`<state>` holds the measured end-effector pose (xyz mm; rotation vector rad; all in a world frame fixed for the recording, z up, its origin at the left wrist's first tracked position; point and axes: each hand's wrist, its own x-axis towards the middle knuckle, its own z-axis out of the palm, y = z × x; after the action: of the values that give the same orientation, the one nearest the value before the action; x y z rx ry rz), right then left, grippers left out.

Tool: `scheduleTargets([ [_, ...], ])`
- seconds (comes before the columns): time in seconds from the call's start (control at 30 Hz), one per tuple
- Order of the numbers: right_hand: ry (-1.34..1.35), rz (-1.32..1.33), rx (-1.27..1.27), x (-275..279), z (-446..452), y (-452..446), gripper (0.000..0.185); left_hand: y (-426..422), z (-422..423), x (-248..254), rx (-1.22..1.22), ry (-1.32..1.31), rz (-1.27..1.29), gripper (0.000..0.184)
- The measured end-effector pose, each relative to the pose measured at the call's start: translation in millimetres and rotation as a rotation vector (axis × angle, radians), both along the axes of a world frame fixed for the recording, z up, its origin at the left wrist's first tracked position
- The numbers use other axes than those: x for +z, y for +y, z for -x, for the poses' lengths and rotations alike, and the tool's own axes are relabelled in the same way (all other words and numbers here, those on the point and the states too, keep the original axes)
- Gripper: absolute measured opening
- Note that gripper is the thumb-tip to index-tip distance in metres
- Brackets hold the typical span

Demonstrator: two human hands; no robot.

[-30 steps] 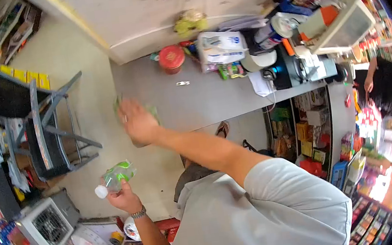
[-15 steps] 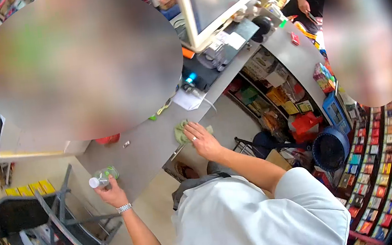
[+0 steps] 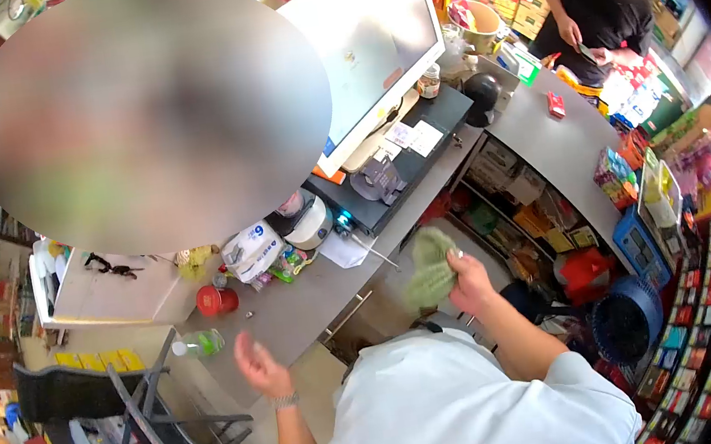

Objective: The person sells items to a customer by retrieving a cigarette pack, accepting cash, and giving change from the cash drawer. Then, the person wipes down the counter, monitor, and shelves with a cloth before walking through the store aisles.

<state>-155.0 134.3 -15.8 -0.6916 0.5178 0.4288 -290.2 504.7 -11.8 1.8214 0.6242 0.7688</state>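
Note:
My right hand point(image 3: 471, 282) is closed around the edge of a green cloth point(image 3: 431, 270), which hangs lifted in the air near the desk's front edge and is slightly blurred. My left hand point(image 3: 261, 367) is raised by the left end of the grey desk point(image 3: 296, 317), fingers stretched out and holding nothing. Close by, a clear plastic bottle point(image 3: 201, 343) with a white cap and green label stands apart from that hand on the desk's corner. Beyond it sits a red round container point(image 3: 216, 300).
A monitor point(image 3: 377, 44) stands on a black cash drawer point(image 3: 419, 155) at the back. A folding chair point(image 3: 141, 398) is at the left, and a blue bin point(image 3: 627, 323) at the right. Across the counter point(image 3: 552, 142) stands a person in black point(image 3: 564, 28) holding a phone-like object.
My left hand has let go of the bottle and moved away from it. My right hand has picked the cloth up off the desk and carried it to the right.

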Motion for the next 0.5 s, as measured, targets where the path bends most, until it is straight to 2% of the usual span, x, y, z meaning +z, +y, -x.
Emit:
scheduleTargets([
  [0.17, -0.385, -0.081, -0.072, 86, -89, 6, 0.036, -82, -132, 43, -0.455, -0.204, 0.412, 0.045],
  [0.2, -0.391, -0.091, -0.063, 105, -103, 11, 0.036, -92, -158, 53, -0.473, -0.176, 0.416, 0.047],
  [0.27, -0.641, -0.070, -0.045, 134, -122, 23, 0.037, -103, -195, 63, -0.490, -0.149, 0.416, 0.048],
  [0.3, -0.775, 0.084, 0.057, 134, -131, 29, 0.035, -106, -213, 64, -0.504, -0.140, 0.302, 0.049],
  [0.37, -0.987, 0.452, 0.210, 142, -132, 45, 0.032, -127, -249, 82, -0.532, -0.303, 0.675, 0.048],
  [0.4, -1.145, 0.576, 0.201, 145, -128, 53, 0.034, -128, -255, 78, -0.555, -0.291, 0.680, 0.048],
  [0.43, -1.199, 0.507, 0.190, 144, -122, 55, 0.036, -121, -258, 76, -0.560, -0.262, 0.568, 0.044],
  [0.5, -0.872, 0.173, 0.339, 134, -111, 47, 0.036, -128, -253, 68, -0.570, -0.207, 0.458, 0.041],
])
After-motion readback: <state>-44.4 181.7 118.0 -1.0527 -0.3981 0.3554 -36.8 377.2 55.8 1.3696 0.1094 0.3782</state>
